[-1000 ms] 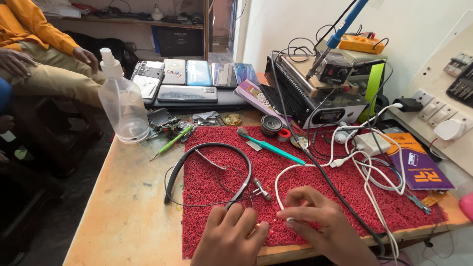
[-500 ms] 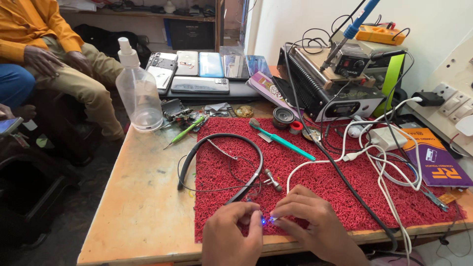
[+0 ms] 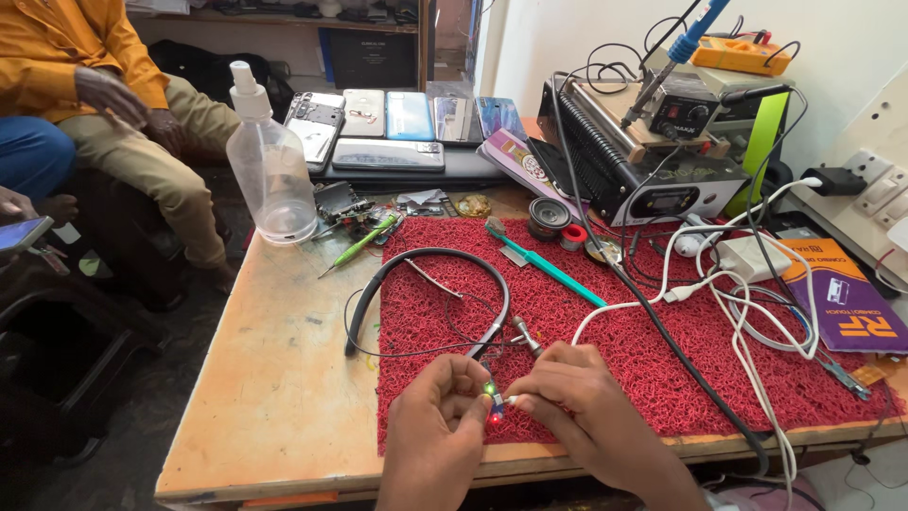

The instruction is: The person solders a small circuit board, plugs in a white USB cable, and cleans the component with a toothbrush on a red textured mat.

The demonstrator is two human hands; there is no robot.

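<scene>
pinching a lit end of the black neckband earphone (image 3: 430, 284), left hand (image 3: 437, 431) and right hand (image 3: 567, 402), purple-orange packet (image 3: 848, 298) far right

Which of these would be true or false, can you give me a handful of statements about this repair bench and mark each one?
1. Both hands meet at the near edge of the red mat. True: the left hand and right hand pinch a small part with lit green and red lights.
2. The black neckband lies on the floor. False: it rests on the bench, partly on the mat.
3. The clear spray bottle stands upright. True.
4. The teal-handled tool is held in the right hand. False: it lies on the mat, apart from both hands.
5. A white cable runs across the mat. True.
</scene>
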